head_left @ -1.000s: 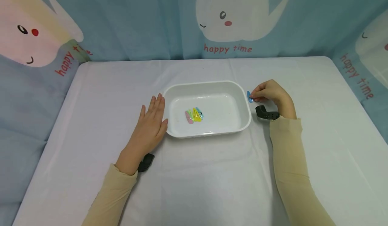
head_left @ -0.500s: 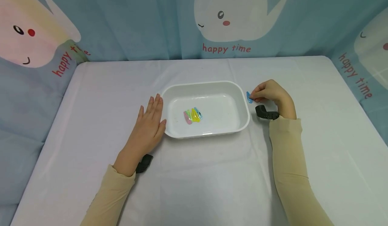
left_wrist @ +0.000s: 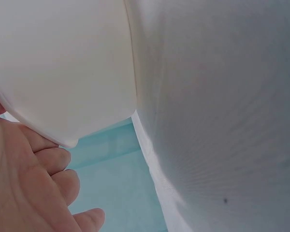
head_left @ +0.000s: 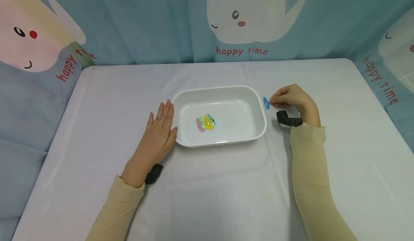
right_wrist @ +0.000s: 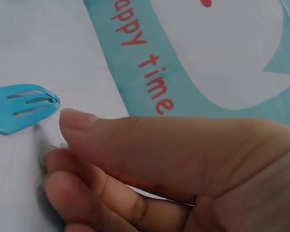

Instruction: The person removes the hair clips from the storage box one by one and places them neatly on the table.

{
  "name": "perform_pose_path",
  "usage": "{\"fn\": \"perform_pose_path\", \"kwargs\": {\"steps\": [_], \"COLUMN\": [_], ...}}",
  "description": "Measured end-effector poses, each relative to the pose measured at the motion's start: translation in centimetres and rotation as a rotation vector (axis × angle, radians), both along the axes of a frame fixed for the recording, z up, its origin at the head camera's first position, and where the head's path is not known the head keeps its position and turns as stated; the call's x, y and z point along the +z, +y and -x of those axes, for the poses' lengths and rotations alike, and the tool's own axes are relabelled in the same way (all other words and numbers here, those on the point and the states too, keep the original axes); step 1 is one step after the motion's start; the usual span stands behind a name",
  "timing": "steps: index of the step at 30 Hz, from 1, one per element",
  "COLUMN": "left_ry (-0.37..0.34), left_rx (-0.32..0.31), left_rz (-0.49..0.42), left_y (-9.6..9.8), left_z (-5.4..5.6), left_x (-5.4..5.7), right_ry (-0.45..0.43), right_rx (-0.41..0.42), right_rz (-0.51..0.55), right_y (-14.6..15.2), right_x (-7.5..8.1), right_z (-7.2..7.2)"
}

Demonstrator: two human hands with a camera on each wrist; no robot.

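A white rectangular tray (head_left: pixel 226 143) sits mid-table. Inside it, left of its middle, lie several snap hair clips (head_left: pixel 205 123) in a row, pink, green, yellow and light blue. My left hand (head_left: pixel 155 137) rests with straight fingers along the tray's left side; the left wrist view has its fingers right at the tray's rim (left_wrist: pixel 38 134). Just beyond the tray's right side, a blue snap hair clip (head_left: pixel 266 103) lies on the cloth. My right hand (head_left: pixel 292 99) hovers right of that clip, fingers loosely bent, thumb and fingertips slightly apart with nothing held between them.
White cloth covers the table (head_left: pixel 220 198). Behind and at both sides hangs a light blue curtain (head_left: pixel 155 22) printed with white cartoon figures and red lettering. A black wrist camera (head_left: pixel 288 119) juts out beneath the right hand.
My right hand has let go of the blue hair clip and drawn back slightly to the right. The clip stays beside the tray. My left hand keeps its place at the tray.
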State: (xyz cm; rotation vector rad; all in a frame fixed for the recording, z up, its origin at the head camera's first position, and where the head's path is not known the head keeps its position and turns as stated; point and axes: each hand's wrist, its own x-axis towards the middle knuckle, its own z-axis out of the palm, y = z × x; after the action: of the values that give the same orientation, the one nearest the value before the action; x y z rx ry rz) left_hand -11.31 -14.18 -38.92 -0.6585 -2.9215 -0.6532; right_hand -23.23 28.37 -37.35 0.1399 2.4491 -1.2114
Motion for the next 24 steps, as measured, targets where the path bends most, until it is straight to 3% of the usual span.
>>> {"fn": "perform_pose_path", "kwargs": {"steps": [4,11,16,24], "left_ry": [0.0,0.007,0.015,0.012], "left_rx": [0.004,-0.002,-0.005,0.002], "left_rz": [0.0,-0.006,-0.012,-0.008], "left_y": [0.0,0.0,0.0,0.0], "left_z": [0.0,0.0,0.0,0.0], "left_x": [0.0,0.0,-0.1,-0.2], "right_ry": [0.044,0.161,0.167,0.218], "right_rx": [-0.024,-0.138,-0.155,-0.14], "right_rz": [0.01,0.049,0.133,0.175], "right_y": [0.2,0.1,-0.3,-1.2], "right_x": [-0.1,0.2,0.7,2.1], "right_z": [0.0,-0.1,-0.1,-0.6]}}
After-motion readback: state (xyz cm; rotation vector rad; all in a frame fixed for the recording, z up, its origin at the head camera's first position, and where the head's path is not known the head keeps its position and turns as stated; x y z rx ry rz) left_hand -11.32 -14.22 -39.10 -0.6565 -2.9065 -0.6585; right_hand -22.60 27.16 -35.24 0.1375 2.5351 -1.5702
